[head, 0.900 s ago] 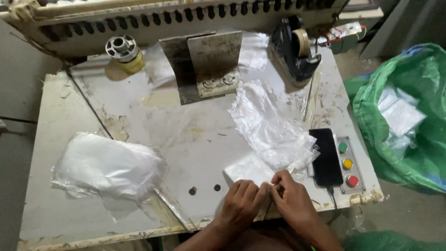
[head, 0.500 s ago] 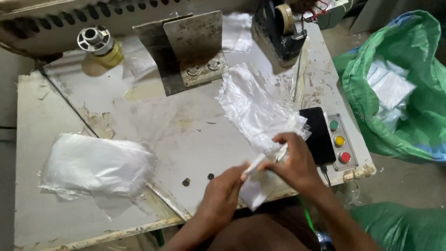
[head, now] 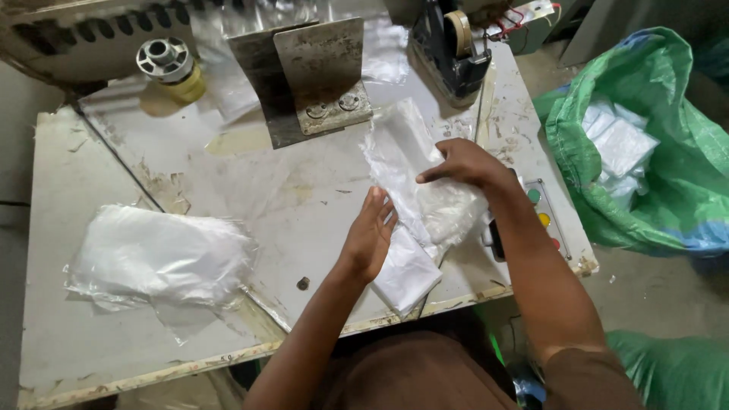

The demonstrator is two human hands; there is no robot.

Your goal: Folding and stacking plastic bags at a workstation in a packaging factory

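Observation:
My left hand (head: 370,235) lies flat with fingers together against the left edge of a folded white packet (head: 406,272) at the front of the worn metal table (head: 250,182). My right hand (head: 465,163) rests palm down on a heap of clear plastic bags (head: 414,163), fingers pointing left and pressing on the top bag. The white packet sits just below that heap, partly under loose plastic. Whether either hand grips anything is unclear.
A second pile of clear plastic bags (head: 159,254) lies at the left. A bent metal bracket (head: 307,76), a tape roll (head: 168,62) and a tape dispenser (head: 452,45) stand at the back. A button panel (head: 541,216) sits at the right edge, beside a green sack (head: 661,144) holding white packets.
Both hands have moved up from the table's front edge. The right hand let the white packet down and reached onto the bag heap; the left hand now lies beside the packet.

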